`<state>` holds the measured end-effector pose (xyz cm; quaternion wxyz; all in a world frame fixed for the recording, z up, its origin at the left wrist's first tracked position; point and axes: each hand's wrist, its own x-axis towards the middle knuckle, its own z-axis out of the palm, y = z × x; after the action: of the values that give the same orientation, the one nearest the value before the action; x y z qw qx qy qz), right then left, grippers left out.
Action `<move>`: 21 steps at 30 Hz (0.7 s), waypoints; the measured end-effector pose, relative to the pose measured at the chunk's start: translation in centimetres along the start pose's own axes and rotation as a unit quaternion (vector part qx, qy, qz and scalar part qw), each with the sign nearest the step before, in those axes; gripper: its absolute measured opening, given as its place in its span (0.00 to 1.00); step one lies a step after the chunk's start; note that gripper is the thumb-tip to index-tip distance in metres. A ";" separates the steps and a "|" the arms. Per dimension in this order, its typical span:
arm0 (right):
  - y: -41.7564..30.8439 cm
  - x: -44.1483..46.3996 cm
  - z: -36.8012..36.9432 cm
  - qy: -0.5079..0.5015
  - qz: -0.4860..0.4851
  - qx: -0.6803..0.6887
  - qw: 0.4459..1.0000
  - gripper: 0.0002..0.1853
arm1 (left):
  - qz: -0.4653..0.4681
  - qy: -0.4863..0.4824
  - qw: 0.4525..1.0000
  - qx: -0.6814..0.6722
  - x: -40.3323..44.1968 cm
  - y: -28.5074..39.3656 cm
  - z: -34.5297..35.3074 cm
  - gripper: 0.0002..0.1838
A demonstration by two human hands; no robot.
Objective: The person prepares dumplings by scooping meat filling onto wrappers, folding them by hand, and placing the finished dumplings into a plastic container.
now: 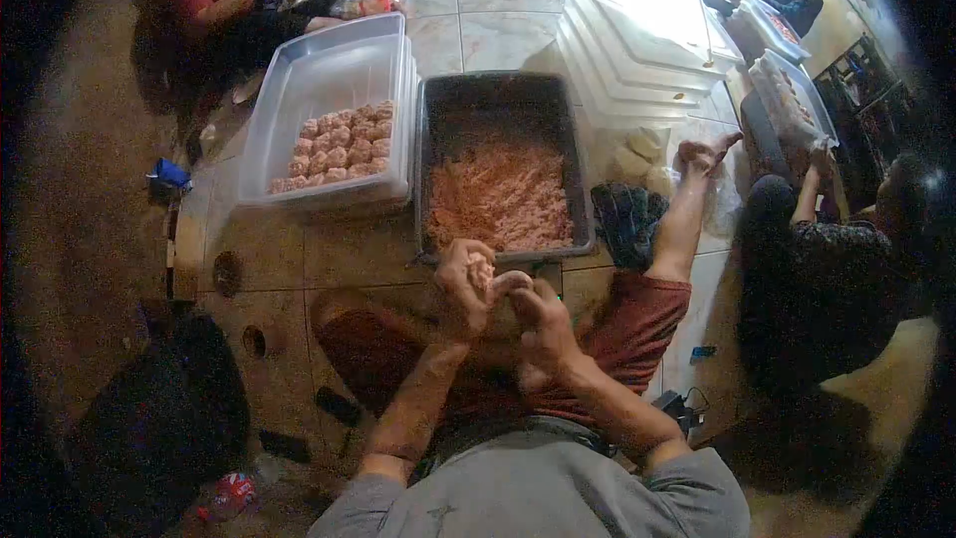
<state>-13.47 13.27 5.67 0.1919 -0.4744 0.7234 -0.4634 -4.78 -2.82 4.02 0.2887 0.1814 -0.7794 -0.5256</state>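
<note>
My left hand point(462, 289) is curled around a lump of pinkish minced meat point(481, 272) near the front edge of a dark tub. Close against it, my right hand point(544, 323) is closed, its fingers toward the lump. A pale curved shape shows between the two hands; I cannot make out whether it is a finger or something held. Loose minced meat point(508, 194) fills much of the dark tub point(498, 88). To its left, several meatballs point(339, 147) lie in rows in a clear plastic box point(334, 55).
Stacked translucent lids or boxes point(607, 70) stand to the right behind my bare foot point(705, 151). A person point(846, 269) sits at the right beside a box point(797, 100). Another person point(214, 0) is at the upper left. A blue object point(171, 174) lies on the left.
</note>
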 end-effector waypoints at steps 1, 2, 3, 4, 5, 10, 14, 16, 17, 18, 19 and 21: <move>-0.5 0.4 -1.3 -0.018 0.012 -0.024 0.999 0.23 | 0.009 0.092 0.995 0.044 -0.1 1.3 0.1 0.28; -1.1 0.6 -2.2 -0.034 0.025 -0.048 0.998 0.21 | -0.079 0.103 0.991 -0.043 0.0 0.8 0.0 0.27; -1.7 0.3 -2.5 0.026 0.069 -0.012 0.997 0.15 | -0.122 0.109 0.983 -0.087 0.1 0.3 -0.4 0.27; -1.8 0.4 -3.3 0.025 0.066 -0.013 0.997 0.15 | -0.165 0.118 0.971 -0.131 0.2 -0.2 -0.8 0.27; -1.9 0.2 -4.2 0.027 0.066 0.005 0.997 0.13 | -0.140 0.091 0.982 -0.091 0.0 -0.8 -1.6 0.26; -3.0 1.2 -3.4 -0.017 -0.018 -0.051 0.998 0.06 | -0.091 -0.114 0.972 0.183 0.4 -0.7 -0.7 0.22; -4.4 1.1 -5.1 0.051 0.027 -0.031 0.998 0.09 | -0.017 -0.056 0.998 0.002 1.1 2.8 -3.0 0.19; -4.4 1.1 -4.8 0.053 0.009 -0.023 0.998 0.10 | -0.089 -0.080 0.986 -0.115 0.6 1.4 -3.1 0.18; -3.8 1.1 -4.0 0.008 0.004 -0.049 0.999 0.10 | -0.101 -0.137 0.983 -0.064 0.7 0.6 -3.0 0.18; -4.0 1.2 -3.5 -0.037 -0.001 -0.075 0.997 0.09 | -0.112 -0.195 0.974 -0.013 0.7 0.0 -2.8 0.18; -4.5 1.3 -4.3 -0.036 0.005 -0.067 0.997 0.09 | -0.037 -0.160 0.985 0.054 0.9 -0.5 -2.9 0.17; -4.8 1.8 -4.4 -0.013 -0.006 -0.069 0.998 0.09 | -0.059 -0.118 0.989 0.065 0.8 0.3 -2.5 0.16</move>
<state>-15.07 13.29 12.27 0.1653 -0.4967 0.7483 -0.4076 -3.75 -4.97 5.18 0.1506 0.1822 -0.8285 -0.5077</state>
